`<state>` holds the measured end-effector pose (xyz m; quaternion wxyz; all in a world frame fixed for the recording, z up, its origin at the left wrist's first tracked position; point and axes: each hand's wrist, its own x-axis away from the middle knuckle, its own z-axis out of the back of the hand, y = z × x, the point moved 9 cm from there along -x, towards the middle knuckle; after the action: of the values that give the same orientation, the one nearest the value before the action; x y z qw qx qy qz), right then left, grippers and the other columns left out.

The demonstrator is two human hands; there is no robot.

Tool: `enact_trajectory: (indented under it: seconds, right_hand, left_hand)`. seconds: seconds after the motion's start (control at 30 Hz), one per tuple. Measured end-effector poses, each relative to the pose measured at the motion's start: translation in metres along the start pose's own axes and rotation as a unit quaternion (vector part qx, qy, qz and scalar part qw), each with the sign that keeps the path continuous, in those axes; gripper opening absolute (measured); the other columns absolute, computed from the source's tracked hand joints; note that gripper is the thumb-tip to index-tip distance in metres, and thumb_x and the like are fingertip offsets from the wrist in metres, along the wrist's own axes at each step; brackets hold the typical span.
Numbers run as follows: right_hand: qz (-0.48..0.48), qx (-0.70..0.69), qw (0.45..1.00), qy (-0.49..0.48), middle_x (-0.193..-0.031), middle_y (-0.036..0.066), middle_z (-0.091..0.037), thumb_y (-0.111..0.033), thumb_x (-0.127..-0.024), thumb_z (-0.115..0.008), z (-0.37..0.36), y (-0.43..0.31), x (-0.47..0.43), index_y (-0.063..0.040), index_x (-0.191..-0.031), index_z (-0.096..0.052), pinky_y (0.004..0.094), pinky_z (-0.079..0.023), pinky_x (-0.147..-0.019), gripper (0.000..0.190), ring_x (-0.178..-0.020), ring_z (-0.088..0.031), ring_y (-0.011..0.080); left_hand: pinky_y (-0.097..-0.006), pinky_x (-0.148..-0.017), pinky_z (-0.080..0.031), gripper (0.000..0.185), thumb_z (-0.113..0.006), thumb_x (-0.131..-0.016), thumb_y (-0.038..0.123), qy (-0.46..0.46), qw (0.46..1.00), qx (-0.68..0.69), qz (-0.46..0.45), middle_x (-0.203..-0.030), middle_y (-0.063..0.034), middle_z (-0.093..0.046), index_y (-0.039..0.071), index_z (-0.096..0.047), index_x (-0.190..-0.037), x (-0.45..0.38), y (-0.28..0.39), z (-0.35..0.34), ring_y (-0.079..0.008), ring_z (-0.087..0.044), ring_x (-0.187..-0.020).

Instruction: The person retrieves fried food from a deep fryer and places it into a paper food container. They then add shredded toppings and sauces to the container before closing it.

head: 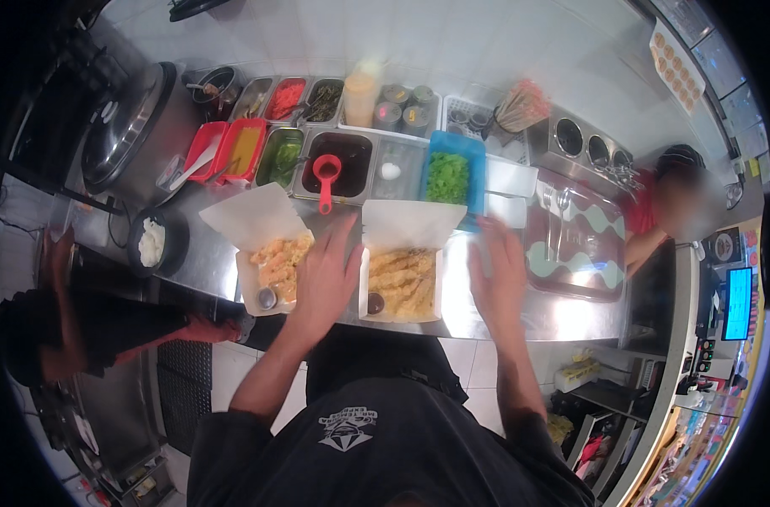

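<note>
My left hand [326,272] reaches between two opened paper food boxes, over the right side of the left box [250,263]. It holds nothing visible, and the thumb stands apart from the fingers. That box contains fried, battered pieces [277,260] and a small sauce cup [266,298]. The right box [400,317] stands with its lid [413,217] up, holding several long tempura pieces [400,279] and a cup of dark sauce [375,303]. To the right of this box, my right hand [500,279] hovers above the steel counter, slightly blurred, fingers apart and free of any object.
Behind the boxes stand a red ladle [325,184] in a dark sauce pan, a blue tub [434,142] of lettuce and several topping pans. A patterned tray [575,241] lies right; a rice bowl [145,263] and large cooker [141,133] stand left. People work at both sides.
</note>
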<state>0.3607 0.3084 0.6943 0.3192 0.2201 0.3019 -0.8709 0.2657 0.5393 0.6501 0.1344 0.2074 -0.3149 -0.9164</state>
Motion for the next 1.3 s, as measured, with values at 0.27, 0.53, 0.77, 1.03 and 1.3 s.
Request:
enact_trajectory:
  seconds: [0.27, 0.53, 0.77, 1.03, 1.3]
  right_hand:
    - [0.065, 0.011, 0.877, -0.476, -0.101, 0.022, -0.07, -0.009, -0.081, -0.066, -0.102, -0.005, -0.061, -0.005, -0.129, -0.062, 0.0475, -0.055, -0.085, 0.048, -0.094, -0.068, 0.0409]
    - [0.174, 0.081, 0.894, -0.405, -0.087, 0.016, -0.07, -0.011, -0.081, -0.063, -0.133, -0.004, -0.021, -0.003, -0.109, -0.062, 0.046, -0.055, -0.074, 0.029, -0.084, -0.07, 0.0339]
    - [0.259, 0.094, 0.944, -0.182, -0.096, 0.009, -0.061, -0.014, -0.087, -0.057, -0.12, -0.006, -0.011, -0.004, -0.105, -0.058, 0.0353, -0.045, -0.078, 0.02, -0.092, -0.059, 0.0269]
    - [0.235, -0.03, 0.931, -0.276, -0.096, 0.012, -0.068, -0.014, -0.09, -0.059, -0.097, 0.01, -0.006, -0.006, -0.118, -0.06, 0.0417, -0.051, -0.084, 0.029, -0.091, -0.066, 0.0294]
    - [0.246, -0.038, 0.937, -0.243, -0.108, 0.009, -0.069, -0.013, -0.083, -0.065, -0.082, 0.001, 0.02, -0.009, -0.127, -0.06, 0.0387, -0.056, -0.082, 0.044, -0.104, -0.067, 0.0282]
  left_hand:
    - [-0.052, -0.082, -0.054, 0.042, -0.065, -0.079, 0.006, -0.29, 0.938, -0.141, -0.126, -0.095, -0.0233, -0.071, 0.0, -0.062, -0.121, -0.074, 0.047, -0.067, -0.0426, -0.068, -0.09]
    - [-0.0457, -0.071, -0.054, 0.025, -0.063, -0.081, 0.011, -0.222, 0.905, -0.306, -0.196, -0.085, -0.0117, -0.068, 0.005, -0.061, -0.105, -0.044, 0.032, -0.105, -0.0322, -0.071, -0.081]
    - [-0.0348, -0.082, -0.041, 0.038, -0.061, -0.083, 0.019, -0.009, 0.874, -0.392, -0.287, -0.103, -0.0075, -0.054, 0.008, -0.055, -0.12, -0.023, 0.034, -0.102, -0.0217, -0.052, -0.096]
    - [-0.0418, -0.085, -0.044, 0.037, -0.064, -0.091, 0.025, -0.017, 0.944, -0.19, -0.27, -0.104, -0.0088, -0.055, 0.01, -0.058, -0.124, -0.016, 0.039, -0.083, -0.0263, -0.057, -0.098]
    - [-0.0393, -0.082, -0.054, 0.033, -0.07, -0.09, 0.026, -0.133, 0.952, -0.146, -0.232, -0.114, -0.004, -0.063, 0.011, -0.065, -0.119, 0.004, 0.014, -0.064, -0.0283, -0.064, -0.104]
